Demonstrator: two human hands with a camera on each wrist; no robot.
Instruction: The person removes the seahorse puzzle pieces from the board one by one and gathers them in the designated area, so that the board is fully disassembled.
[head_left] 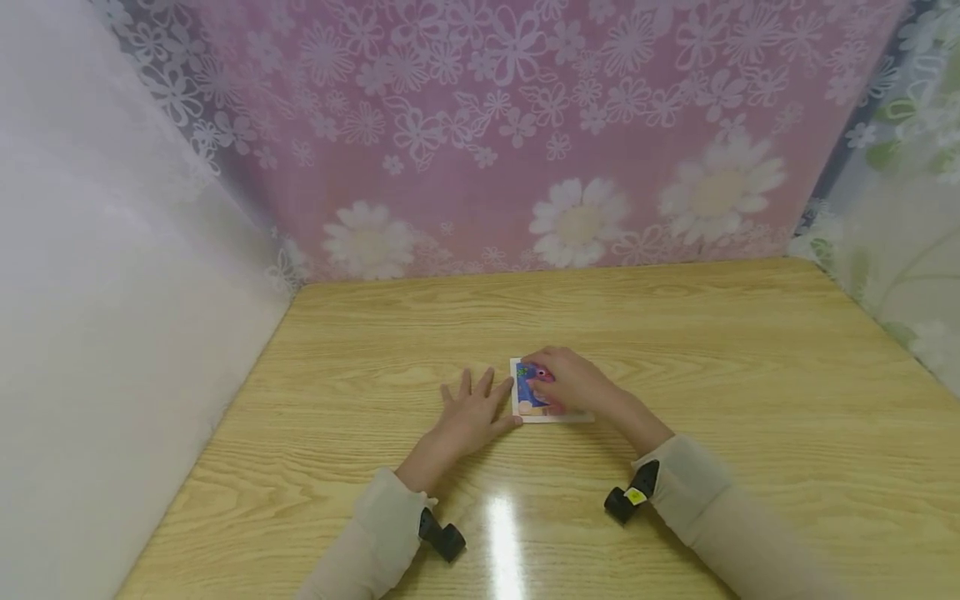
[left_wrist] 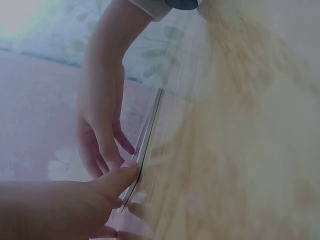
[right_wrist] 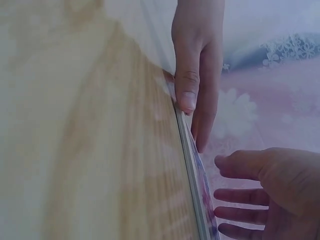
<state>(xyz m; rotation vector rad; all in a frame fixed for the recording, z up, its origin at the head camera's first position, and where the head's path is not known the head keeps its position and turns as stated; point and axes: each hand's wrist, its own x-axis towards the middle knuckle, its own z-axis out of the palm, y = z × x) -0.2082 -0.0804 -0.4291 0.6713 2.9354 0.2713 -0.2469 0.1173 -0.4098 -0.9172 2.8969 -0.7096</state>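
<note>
A thin flat picture board (head_left: pixel 523 392) with a white border lies on the wooden table. Its visible picture is blue with a pink figure that has an eye; the right hand hides much of it. My left hand (head_left: pixel 471 421) rests on the table at the board's left side, fingers spread, with thumb and forefinger touching the border. My right hand (head_left: pixel 577 379) is over the board, its fingers reaching down to the picture. In the right wrist view the right hand's (right_wrist: pixel 290 190) fingers look fairly straight and spread, with nothing seen between them. The board (right_wrist: pixel 205 205) appears edge-on there.
The wood-grain table (head_left: pixel 375 333) spreads around the board on all sides. Behind it hangs a pink flowered curtain (head_left: pixel 465 208). A pale wall or cloth (head_left: pixel 135 292) borders the left, and a leaf-patterned cloth (head_left: pixel 915 275) the right. Both wrists carry black cameras (head_left: pixel 442 536).
</note>
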